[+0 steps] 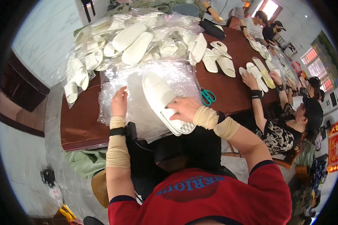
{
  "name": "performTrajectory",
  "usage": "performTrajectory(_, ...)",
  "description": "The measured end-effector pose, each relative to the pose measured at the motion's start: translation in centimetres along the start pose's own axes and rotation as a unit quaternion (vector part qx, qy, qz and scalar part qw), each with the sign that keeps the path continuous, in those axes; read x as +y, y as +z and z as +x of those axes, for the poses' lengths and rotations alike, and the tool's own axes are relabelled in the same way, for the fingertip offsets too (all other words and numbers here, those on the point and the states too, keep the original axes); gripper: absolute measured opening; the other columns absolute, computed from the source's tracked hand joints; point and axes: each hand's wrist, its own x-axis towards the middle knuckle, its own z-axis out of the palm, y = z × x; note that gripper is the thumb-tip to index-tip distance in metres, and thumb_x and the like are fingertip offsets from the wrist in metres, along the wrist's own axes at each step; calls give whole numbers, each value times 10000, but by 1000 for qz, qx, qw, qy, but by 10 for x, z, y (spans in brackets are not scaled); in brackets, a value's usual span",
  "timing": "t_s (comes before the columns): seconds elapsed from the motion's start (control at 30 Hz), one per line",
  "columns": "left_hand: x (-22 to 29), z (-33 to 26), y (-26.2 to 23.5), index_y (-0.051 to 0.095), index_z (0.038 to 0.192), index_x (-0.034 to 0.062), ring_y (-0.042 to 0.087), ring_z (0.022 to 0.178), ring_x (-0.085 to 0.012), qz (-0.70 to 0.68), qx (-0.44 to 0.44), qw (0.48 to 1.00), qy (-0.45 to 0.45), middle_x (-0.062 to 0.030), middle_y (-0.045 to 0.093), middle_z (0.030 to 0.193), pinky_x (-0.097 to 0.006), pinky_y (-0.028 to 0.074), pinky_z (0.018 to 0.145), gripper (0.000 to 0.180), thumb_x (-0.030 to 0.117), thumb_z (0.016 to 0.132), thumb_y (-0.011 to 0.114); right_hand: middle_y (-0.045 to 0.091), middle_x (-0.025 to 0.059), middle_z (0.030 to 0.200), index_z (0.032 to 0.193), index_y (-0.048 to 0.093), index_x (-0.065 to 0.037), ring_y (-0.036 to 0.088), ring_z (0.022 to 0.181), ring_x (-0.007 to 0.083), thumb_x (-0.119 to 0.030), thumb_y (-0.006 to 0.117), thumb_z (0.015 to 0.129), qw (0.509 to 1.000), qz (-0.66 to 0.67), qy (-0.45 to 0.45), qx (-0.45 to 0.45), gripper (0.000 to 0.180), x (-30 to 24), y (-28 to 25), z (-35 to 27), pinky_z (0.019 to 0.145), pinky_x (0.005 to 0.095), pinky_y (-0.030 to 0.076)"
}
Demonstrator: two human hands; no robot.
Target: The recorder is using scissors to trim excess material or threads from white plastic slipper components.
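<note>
A pair of white slippers [157, 91], laid together, slants over a stack of clear plastic bags [133, 84] in front of me. My right hand [184, 108] is closed around the slippers near their patterned straps. To the left of them my left hand [119, 101] is raised over the bags' left part, with its fingers loosely extended and nothing visible in them. Beyond the bags lies a big heap of white slippers in clear wrapping [101, 47], with one pair [133, 43] sole up on top.
The reddish-brown table [82, 123] holds green-handled scissors [207, 96] right of the bags. Loose white slippers [218, 62] and a black case [212, 30] lie farther off. A co-worker [289, 123] at the right handles slippers; more people sit along the table's far side.
</note>
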Motion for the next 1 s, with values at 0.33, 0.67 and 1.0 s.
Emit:
performTrajectory(0.33,9,-3,16,601,1171,86,627,749,-177,-74,-144,987,-10,-104,664,988,-315,504,682,353,12,826,592,612,126,966,1024,609,-133,613,878,318,-356,666,774,992,16,60,109,339,6,0,24,728,429,491)
performTrajectory(0.67,-4,-22,22,261,1453,296,68,1418,-362,283,-192,937,-73,-37,189,1533,-657,57,1074,670,441,862,542,625,139,1004,1106,623,-163,617,922,323,-317,722,733,991,-10,135,-23,415,19,50,61,792,426,495)
performTrajectory(1.0,-7,-39,41,268,1457,259,52,1427,-328,302,-98,948,-37,-29,159,1544,-606,18,1103,643,422,886,513,641,60,997,1008,672,-176,583,1013,256,-233,753,652,985,-116,127,11,369,146,-19,-11,885,381,443)
